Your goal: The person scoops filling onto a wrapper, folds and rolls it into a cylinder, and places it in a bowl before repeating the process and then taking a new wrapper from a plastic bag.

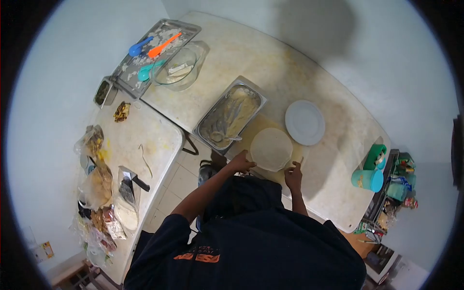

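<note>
A round, flat, pale disc of dough (271,149) lies on a yellowish sheet (252,126) at the table's near edge. My left hand (240,163) is at the disc's lower left edge, its fingers bent close together. At the lower right edge is my right hand (293,175), the index finger raised and the other fingers curled near the sheet. Whether either hand pinches the dough or the sheet is too small to tell. Just left of the disc stands a metal pan (232,114) with a creamy mass and a spoon in it. A white plate (305,123) sits to the right.
A metal tray (166,29) with white crumbs and colored spoons lies at the back left, beside a glass bowl (175,67). A turquoise-lidded jar (367,180) stands at the right. The side table (145,130) at left holds bags and a black-handled tool (140,182).
</note>
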`<action>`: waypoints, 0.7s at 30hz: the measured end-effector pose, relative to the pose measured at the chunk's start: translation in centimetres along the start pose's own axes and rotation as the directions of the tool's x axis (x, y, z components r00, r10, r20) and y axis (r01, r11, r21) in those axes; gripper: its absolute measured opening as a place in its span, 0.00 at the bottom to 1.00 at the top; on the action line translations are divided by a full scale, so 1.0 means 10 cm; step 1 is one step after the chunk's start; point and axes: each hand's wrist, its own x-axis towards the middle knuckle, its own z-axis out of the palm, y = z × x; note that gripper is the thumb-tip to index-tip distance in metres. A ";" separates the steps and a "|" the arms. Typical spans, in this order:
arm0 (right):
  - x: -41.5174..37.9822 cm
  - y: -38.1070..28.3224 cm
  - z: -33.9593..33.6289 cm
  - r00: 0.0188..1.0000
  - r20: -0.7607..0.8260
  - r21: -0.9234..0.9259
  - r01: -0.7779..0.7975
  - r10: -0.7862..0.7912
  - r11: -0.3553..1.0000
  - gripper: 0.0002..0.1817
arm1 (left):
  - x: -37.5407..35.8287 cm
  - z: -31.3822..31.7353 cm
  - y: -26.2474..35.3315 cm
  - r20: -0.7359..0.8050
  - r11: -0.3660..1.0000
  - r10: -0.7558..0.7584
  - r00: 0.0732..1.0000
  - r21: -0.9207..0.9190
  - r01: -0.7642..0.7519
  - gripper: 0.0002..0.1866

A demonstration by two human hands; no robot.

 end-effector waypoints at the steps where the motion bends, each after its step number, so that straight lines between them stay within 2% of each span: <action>1: 0.01 -0.03 -0.01 0.996 -0.044 0.002 0.074 -0.074 0.997 0.24 | 0.00 -0.07 -0.13 0.070 0.996 0.027 0.997 -0.087 -0.021 0.23; 2: 0.07 -0.22 -0.02 0.989 -0.031 0.023 0.148 -0.147 0.989 0.22 | -0.02 -0.16 -0.21 0.138 0.984 0.063 0.988 -0.173 -0.039 0.20; 6: 0.41 -1.12 0.12 0.895 -0.002 0.127 0.442 -0.446 0.888 0.13 | -0.39 -0.53 -0.21 0.124 0.998 0.066 0.990 -0.033 -0.062 0.18; 8: 0.60 -1.50 0.35 0.824 0.124 0.188 0.528 -0.553 0.828 0.10 | -0.37 -0.75 -0.50 0.074 0.997 0.048 0.996 0.056 -0.052 0.19; 9: 0.65 -1.67 0.46 0.782 0.245 0.082 0.572 -0.573 0.816 0.10 | -0.36 -0.86 -0.64 0.011 0.995 0.007 1.000 0.096 -0.008 0.19; 11: 0.65 -1.97 0.70 0.727 0.426 -0.090 0.627 -0.539 0.774 0.10 | -0.33 -1.07 -0.85 -0.116 0.983 -0.061 0.991 0.167 0.080 0.18; 13: 0.60 -2.19 0.93 0.709 0.538 -0.224 0.642 -0.456 0.733 0.10 | -0.38 -1.20 -0.89 -0.198 0.999 -0.048 0.979 -0.011 0.047 0.18; 15: 0.63 -2.18 1.13 0.695 0.566 -0.261 0.662 -0.444 0.702 0.10 | -0.44 -1.29 -0.80 -0.268 0.984 -0.082 0.960 -0.177 0.035 0.22; 19: 0.80 -2.13 1.31 0.639 0.639 -0.338 0.733 -0.427 0.591 0.12 | -0.23 -1.49 -0.96 -0.362 0.952 0.021 0.932 -0.279 -0.130 0.32; 21: 0.95 -2.24 1.25 0.572 0.731 -0.385 0.796 -0.373 0.467 0.20 | -0.27 -1.57 -0.81 -0.332 0.922 -0.033 0.943 -0.375 -0.100 0.36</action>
